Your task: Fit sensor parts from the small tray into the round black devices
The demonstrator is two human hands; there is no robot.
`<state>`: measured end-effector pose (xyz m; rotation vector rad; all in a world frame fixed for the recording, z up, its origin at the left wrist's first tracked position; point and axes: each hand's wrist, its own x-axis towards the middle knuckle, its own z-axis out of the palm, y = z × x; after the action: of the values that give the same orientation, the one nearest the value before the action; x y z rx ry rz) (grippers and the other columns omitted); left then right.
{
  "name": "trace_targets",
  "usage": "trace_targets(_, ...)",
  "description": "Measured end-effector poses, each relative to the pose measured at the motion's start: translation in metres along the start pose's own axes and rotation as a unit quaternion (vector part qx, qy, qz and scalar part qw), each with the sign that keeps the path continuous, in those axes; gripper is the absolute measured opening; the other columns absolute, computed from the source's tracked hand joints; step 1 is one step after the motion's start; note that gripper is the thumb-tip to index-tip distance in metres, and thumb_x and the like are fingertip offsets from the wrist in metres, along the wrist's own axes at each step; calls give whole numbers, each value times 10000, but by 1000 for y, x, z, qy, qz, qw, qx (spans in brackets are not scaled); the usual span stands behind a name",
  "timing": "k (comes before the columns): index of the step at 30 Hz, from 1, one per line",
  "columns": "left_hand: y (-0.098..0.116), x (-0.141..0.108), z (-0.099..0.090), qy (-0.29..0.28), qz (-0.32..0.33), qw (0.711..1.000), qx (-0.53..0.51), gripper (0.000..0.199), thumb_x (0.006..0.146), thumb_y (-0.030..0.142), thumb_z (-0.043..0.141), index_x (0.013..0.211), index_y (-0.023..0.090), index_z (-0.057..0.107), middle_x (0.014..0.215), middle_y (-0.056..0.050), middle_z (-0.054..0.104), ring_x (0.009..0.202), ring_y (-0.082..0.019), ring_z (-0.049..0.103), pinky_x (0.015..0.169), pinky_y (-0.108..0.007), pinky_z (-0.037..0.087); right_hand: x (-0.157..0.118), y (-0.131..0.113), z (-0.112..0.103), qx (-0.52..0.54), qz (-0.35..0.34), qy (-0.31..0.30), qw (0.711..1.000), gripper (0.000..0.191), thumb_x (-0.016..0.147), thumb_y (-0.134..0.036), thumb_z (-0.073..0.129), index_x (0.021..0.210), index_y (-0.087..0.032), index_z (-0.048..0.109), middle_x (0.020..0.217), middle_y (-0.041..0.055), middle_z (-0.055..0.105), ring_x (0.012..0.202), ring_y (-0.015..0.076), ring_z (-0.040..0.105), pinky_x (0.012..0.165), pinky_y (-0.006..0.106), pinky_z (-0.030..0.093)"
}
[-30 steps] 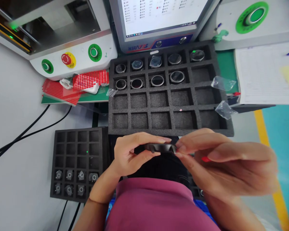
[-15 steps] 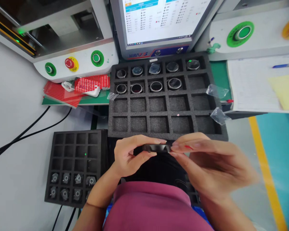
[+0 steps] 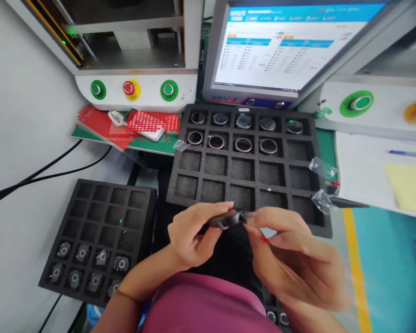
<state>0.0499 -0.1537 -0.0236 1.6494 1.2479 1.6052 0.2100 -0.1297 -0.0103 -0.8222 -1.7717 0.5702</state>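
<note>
From my screen I have both hands in view, working together on one black watch (image 3: pixel 230 218) that is held up over the lap, just in front of the near edge of the big foam tray (image 3: pixel 241 170). The left hand (image 3: pixel 192 233) grasps the watch between thumb and fingers at its left end, the case turned edge-on to me and slightly tilted. The right hand (image 3: pixel 294 259) has thumb and forefinger pinched at the right end; I cannot tell which small part the tips are on. A red bit (image 3: pixel 265 239) shows among the right fingers. In the big tray I count nine round watch faces (image 3: pixel 243 145), five along the back row and four in the next. Scraps of clear film (image 3: pixel 323 169) lie at the tray's right edge. Down to my left, a smaller foam tray (image 3: pixel 94 212) carries black pieces in clear wrap (image 3: pixel 82 252) in its two near rows, partly behind the left forearm. Beyond the big tray stands a lit monitor (image 3: pixel 263 55); red sticker sheets (image 3: pixel 145 121) lie left of the tray, below a red stop button (image 3: pixel 129 88). On the right I see white paper (image 3: pixel 362 171) bearing a blue pen (image 3: pixel 409 153) and a yellow note (image 3: pixel 409 185).
</note>
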Motion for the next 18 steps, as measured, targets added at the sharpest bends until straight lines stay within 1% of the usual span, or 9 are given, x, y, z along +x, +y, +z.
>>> trace_targets(1,-5,1,-5,22,-27,999,7,222,940,176,660,1136,239,741,1042,-40,830,873,-176,804,784,-259,656,3,-3,1,2,-3,-32,999,346,810,52,646,901,-253,510,865,-17,713,778,147,718,695,291,644)
trace_targets(2,-12,5,-11,68,-74,995,10,167,943,215,665,1082,232,756,985,-39,833,843,-174,801,772,-258,652,6,-5,1,3,-3,-67,998,354,808,66,631,891,-253,501,860,-20,705,769,137,715,698,275,646)
trace_targets(4,-32,16,-27,206,-189,960,-16,141,943,313,676,975,204,760,886,-38,822,784,-168,787,758,-261,644,12,-3,4,9,-3,-125,992,354,812,77,614,856,-252,489,844,-26,699,748,129,714,692,258,647)
trace_targets(5,-45,24,-36,281,-229,931,-45,179,933,352,683,949,186,748,862,-36,809,776,-163,780,765,-262,639,16,1,7,17,-7,-129,991,348,815,73,616,855,-252,497,835,-28,702,744,131,717,689,256,647)
trace_targets(7,-72,40,-54,359,-252,893,-105,211,869,360,739,956,170,708,921,-33,793,864,-157,775,845,-261,622,26,17,16,35,-4,-75,997,337,816,49,658,915,-251,544,829,-31,709,751,131,731,695,246,643)
trace_targets(9,-96,55,-69,347,-283,883,-139,204,836,318,754,939,169,660,947,-37,781,905,-160,771,871,-266,612,39,40,29,55,33,3,998,360,812,3,725,1026,-249,583,893,-20,718,785,134,750,744,256,645)
trace_targets(10,-105,60,-73,327,-305,882,-151,181,847,299,733,922,166,637,923,-44,776,876,-166,774,845,-278,618,46,51,37,70,62,17,996,374,813,-23,745,1067,-250,590,953,-8,718,813,140,761,786,275,648)
trace_targets(14,-128,78,-74,261,-383,869,-173,97,888,191,648,878,157,558,762,-36,729,666,-156,744,685,-288,620,64,76,62,114,135,-16,984,360,846,-73,720,1119,-255,573,1094,11,678,857,152,776,872,331,636)
trace_targets(18,-139,90,-64,239,-414,865,-149,248,817,109,729,851,175,493,721,31,657,608,-118,698,605,-232,576,61,74,73,93,132,-45,986,367,867,-64,690,1145,-257,549,1108,6,652,858,126,763,868,312,611)
